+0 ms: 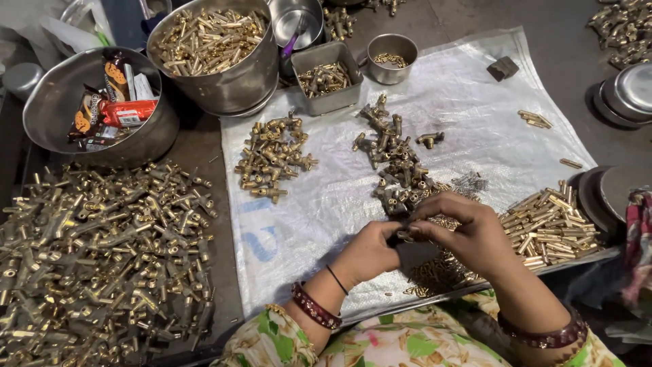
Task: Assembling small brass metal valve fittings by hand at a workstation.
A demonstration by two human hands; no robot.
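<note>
Far left: a large heap of brass T-shaped fittings (102,251) covers the table. Above it, a steel bowl (51,102) holds snack wrappers; beside that, a steel pot (224,85) is full of brass rods. A white woven plastic sheet (475,88) carries a small cluster of fittings (272,158) and a longer central pile (397,166).

Left hand (370,253): fingers curled nearly closed, thumb and fingertips pinching a small brass part (404,234) from the left.

Right hand (468,234): fingers bent close together, tips meeting the same part from the right; the grip is tight, and the part is mostly hidden between both hands, just above the sheet's near edge.

Right: a stack of brass rods (550,228) lies near the right wrist.
</note>
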